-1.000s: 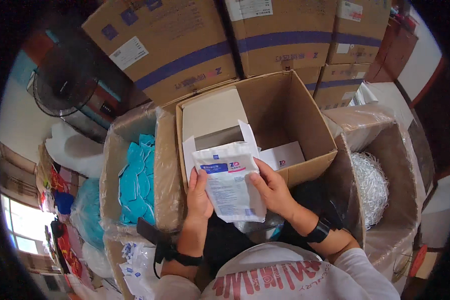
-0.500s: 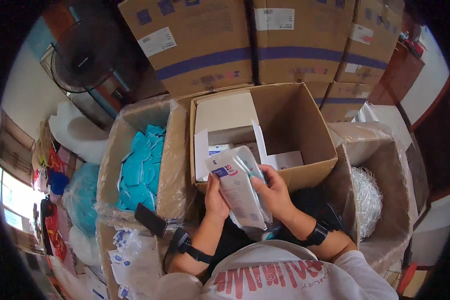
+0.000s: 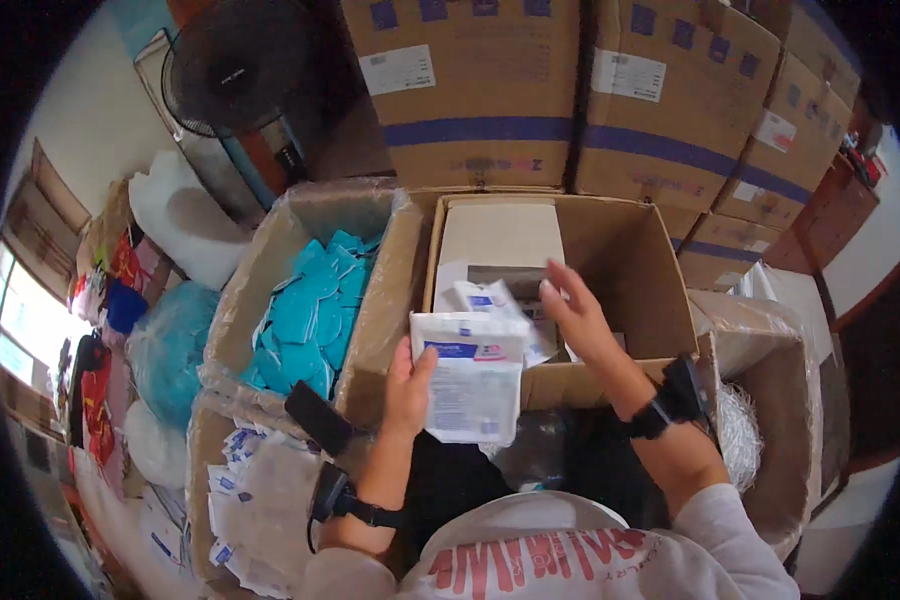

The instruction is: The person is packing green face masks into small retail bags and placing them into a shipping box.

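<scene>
I confirm the left hand (image 3: 407,388) pinches 1 white packet (image 3: 470,395) by its left edge, at the near side of the open carton (image 3: 565,385). The right hand (image 3: 582,315) is released, fingers extended above the carton. A 2nd packet (image 3: 510,304) slants just beyond; I cannot tell whether it is held. Apply light thumb pressure; support the free right edge before shifting, preventing creases.

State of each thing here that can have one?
Left hand: closed on front packet
Front packet: held, seal unclear
Right hand: open, over middle carton
Middle carton: open
Upper-left carton: open, holding teal pieces
Lower-left carton: open, holding white packaging
Right carton: open, holding white strands
Fan: running unclear
</scene>
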Tool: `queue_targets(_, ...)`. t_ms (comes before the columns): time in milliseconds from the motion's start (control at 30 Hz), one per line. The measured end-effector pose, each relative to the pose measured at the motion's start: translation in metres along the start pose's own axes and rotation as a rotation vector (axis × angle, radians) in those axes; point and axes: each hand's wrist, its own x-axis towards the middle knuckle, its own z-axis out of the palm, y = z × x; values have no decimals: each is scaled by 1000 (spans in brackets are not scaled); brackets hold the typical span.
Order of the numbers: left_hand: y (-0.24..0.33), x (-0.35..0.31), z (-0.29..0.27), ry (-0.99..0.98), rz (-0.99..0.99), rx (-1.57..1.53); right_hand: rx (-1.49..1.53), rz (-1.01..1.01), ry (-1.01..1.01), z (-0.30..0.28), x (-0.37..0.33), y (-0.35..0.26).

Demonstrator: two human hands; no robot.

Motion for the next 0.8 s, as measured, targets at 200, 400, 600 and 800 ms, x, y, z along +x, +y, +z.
queue_targets(200, 27, -23, 11, -331, -7, 712, -490, -86, -734, 18, -45, -58)
queue_targets(400, 17, -50, 17, -680, -8, 1153, -366, 121, -827, 1, -108, -28)
queue_targets(600, 31, -51, 42, -963, 73, 1429, -607, 42, -1071, -4, -102, -36)
queue_targets(800, -12, -66, 33, -851, -97, 704, -899, -512, -956, -10, -124, -18)
